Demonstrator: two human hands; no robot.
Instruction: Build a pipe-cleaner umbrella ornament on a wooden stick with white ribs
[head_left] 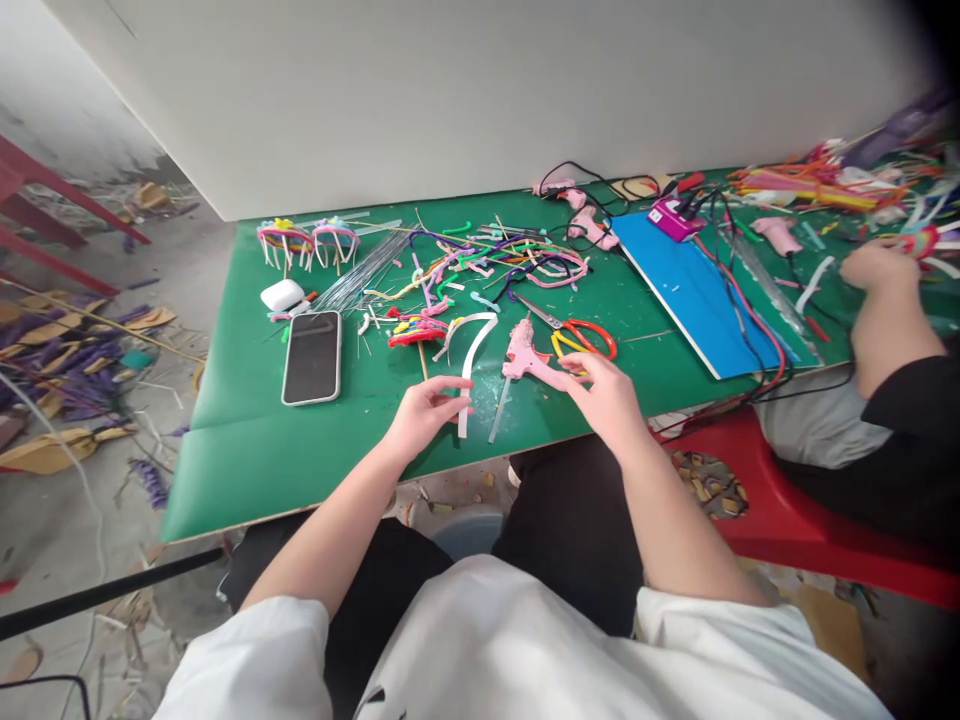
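Between the thumb and fingers of my left hand (426, 412) is a white strip (475, 350), bent over at its top end. My right hand (609, 398) has its fingers closed around the handle end of a pink hot glue gun (523, 352), which lies on the green table. A clear glue stick (498, 415) points from the gun toward the table's front edge. Just behind my right hand lie scissors (592, 337) with orange and yellow handles. A red craft piece on a wooden stick (411, 340) sits beyond my left hand.
A phone (312, 358) and a white case (283, 295) lie at left. Pipe cleaners (487, 255) spread across the middle. At right are a blue board (675, 295), a purple power adapter (676, 218) with cables, and another person's hand (881, 265).
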